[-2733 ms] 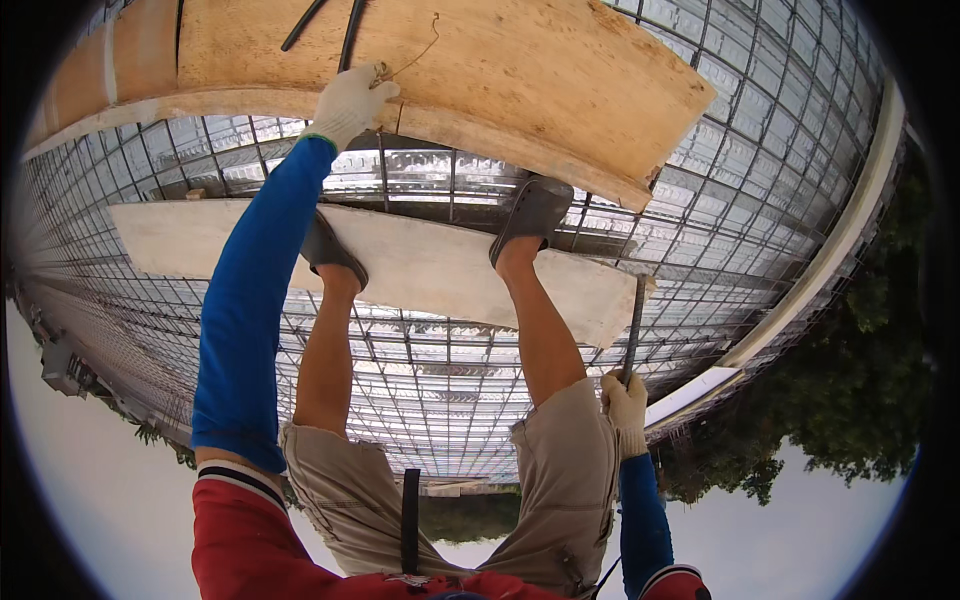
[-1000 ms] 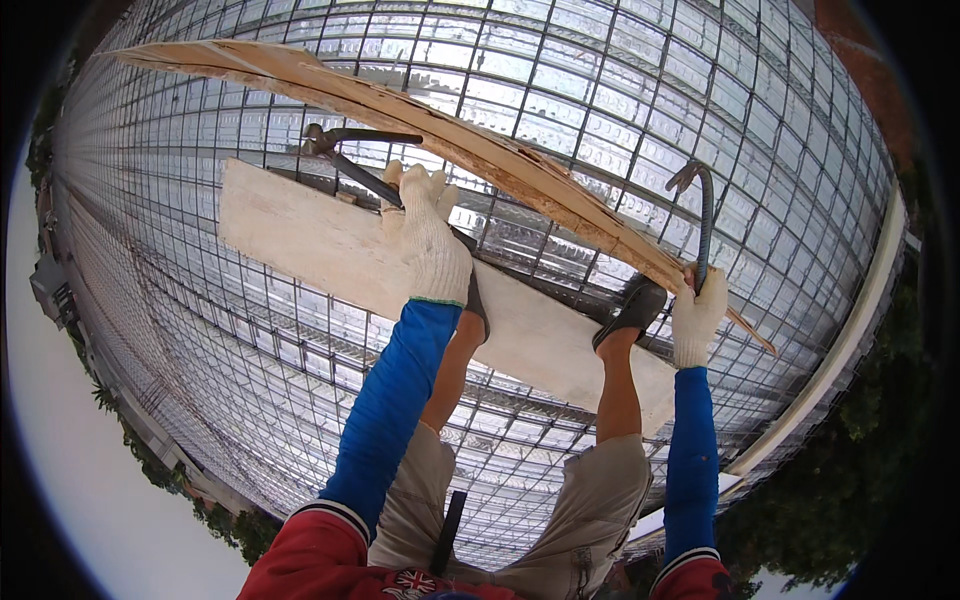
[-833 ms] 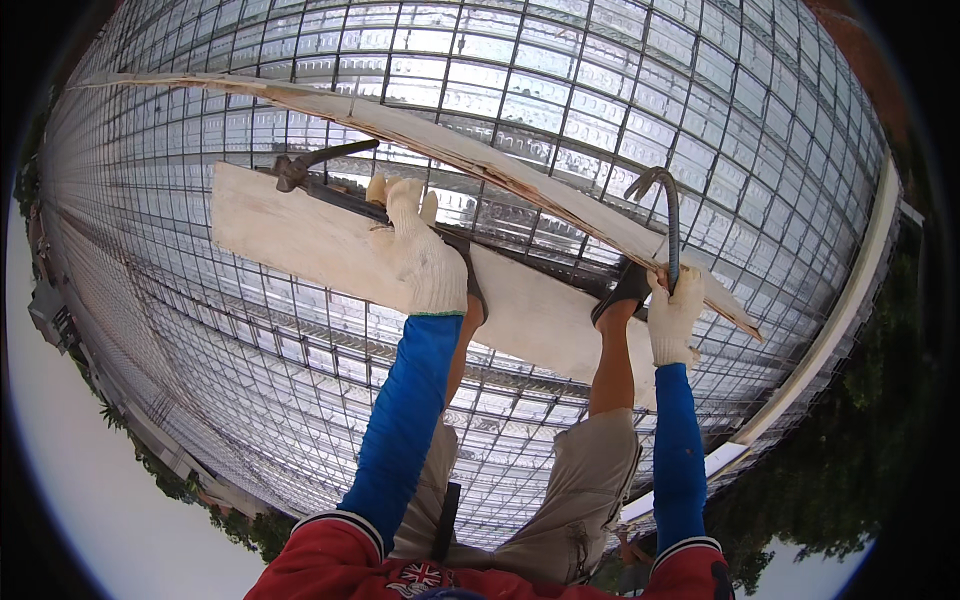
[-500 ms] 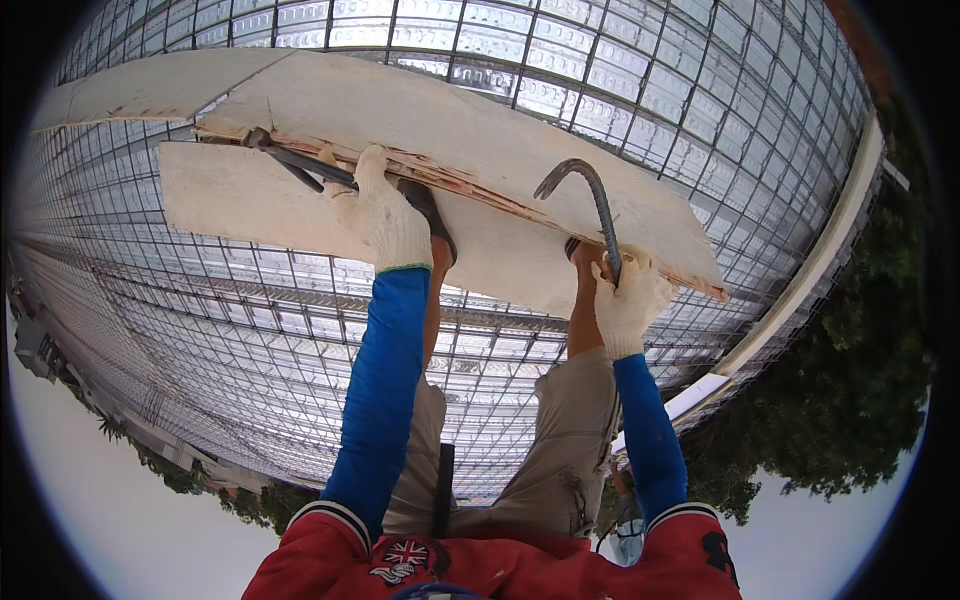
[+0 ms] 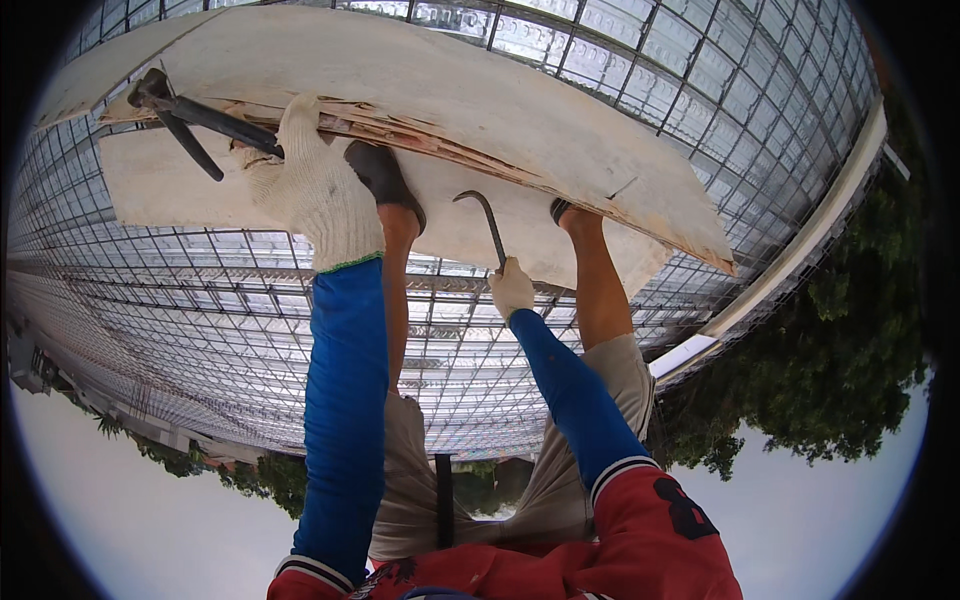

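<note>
My left hand (image 5: 325, 195), in a cream knit glove, is closed round one handle of dark long-handled pincers (image 5: 225, 122). The pincers' other handle hangs apart from it, and their head points to the far left. This hand lies against the splintered edge of a pale plywood board (image 5: 440, 90). Lower and nearer, between my legs, my right hand (image 5: 513, 288) grips a hooked metal bar (image 5: 490, 222), its curved tip upward. A second plywood piece (image 5: 180, 185) lies under my feet. A thin nail-like piece (image 5: 622, 188) sticks up from the upper board's right part.
A rebar grid (image 5: 640, 60) over shiny ribbed metal decking spreads all round the boards. Another board (image 5: 110, 60) adjoins at the far left. A pale raised edge (image 5: 800, 250) runs along the right, with trees (image 5: 850, 350) beyond.
My right hand has drawn the hooked bar off the board's right end, inward and nearer. My left hand and the pincers have moved left and slightly farther. The view has shifted.
</note>
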Demonstrator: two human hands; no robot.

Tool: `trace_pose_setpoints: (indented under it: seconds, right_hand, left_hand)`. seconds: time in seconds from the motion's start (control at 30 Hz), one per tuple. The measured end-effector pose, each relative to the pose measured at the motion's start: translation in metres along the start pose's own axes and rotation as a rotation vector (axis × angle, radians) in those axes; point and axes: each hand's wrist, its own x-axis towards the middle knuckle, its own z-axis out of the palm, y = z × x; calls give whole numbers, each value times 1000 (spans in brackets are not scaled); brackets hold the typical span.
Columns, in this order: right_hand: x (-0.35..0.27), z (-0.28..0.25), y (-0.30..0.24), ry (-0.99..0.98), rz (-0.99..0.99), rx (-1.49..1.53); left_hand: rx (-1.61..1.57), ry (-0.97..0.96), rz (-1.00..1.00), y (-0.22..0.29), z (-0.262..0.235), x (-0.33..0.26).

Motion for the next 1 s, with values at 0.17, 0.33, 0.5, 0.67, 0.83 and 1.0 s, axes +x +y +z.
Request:
trace_pose_setpoints:
  seconds: [0.17,0.33,0.5,0.67,0.83,1.0]
  right_hand:
    - [11,20,31,168,-80,-165]
    - [-39,-48,-60,47,-384,209]
    - [-141,-174,-250,219,-719,516]
    - [-108,-180,-403,623,-1095,59]
    - [-93,-187,-481,166,-922,88]
    - [-100,-217,-464,341,-1196,417]
  left_hand:
    - [73,-20,69,-23,-14,10]
    - [211,28,79,-24,-19,7]
    - [190,-199,-5,-2,-16,0]
    - [308,-340,70,9,-26,2]
    - [403,-459,151,-2,-38,18]
    - [376,-503,219,4,-47,40]
